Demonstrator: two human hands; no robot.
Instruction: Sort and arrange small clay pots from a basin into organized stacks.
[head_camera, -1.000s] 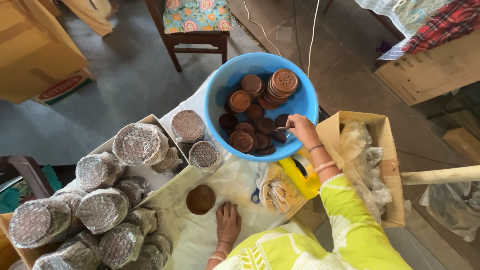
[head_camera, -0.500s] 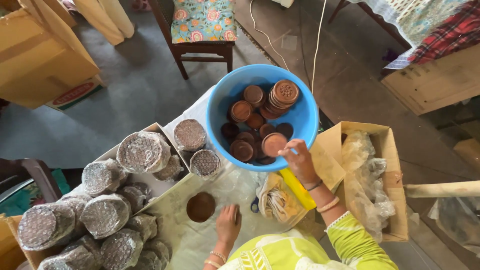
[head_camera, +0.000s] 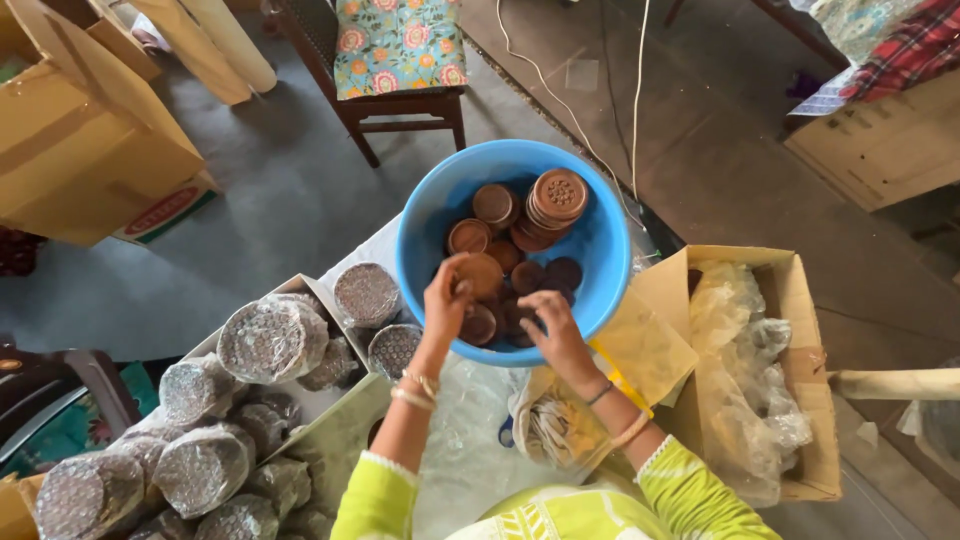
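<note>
A blue plastic tub (head_camera: 600, 250) holds several round brown clay pieces, some stacked (head_camera: 552, 200) at its far side. My left hand (head_camera: 446, 300) is at the tub's near rim and grips one brown clay disc (head_camera: 482, 275) tilted on edge. My right hand (head_camera: 553, 327) reaches into the tub beside it, fingers curled down among the brown pieces; what it holds is hidden. Both sleeves are lime green, with bangles on the wrists.
An open box (head_camera: 300, 400) of bubble-wrapped round bundles sits at the left. A cardboard box (head_camera: 790, 300) with crumpled clear plastic stands at the right. Clear plastic sheet (head_camera: 470, 440) covers the surface below the tub. A chair with a floral cushion (head_camera: 400, 45) stands beyond it.
My left hand rose from the plastic sheet near a brown disc up to the tub and now holds a disc. My right hand stayed in the tub, shifting slightly left.
</note>
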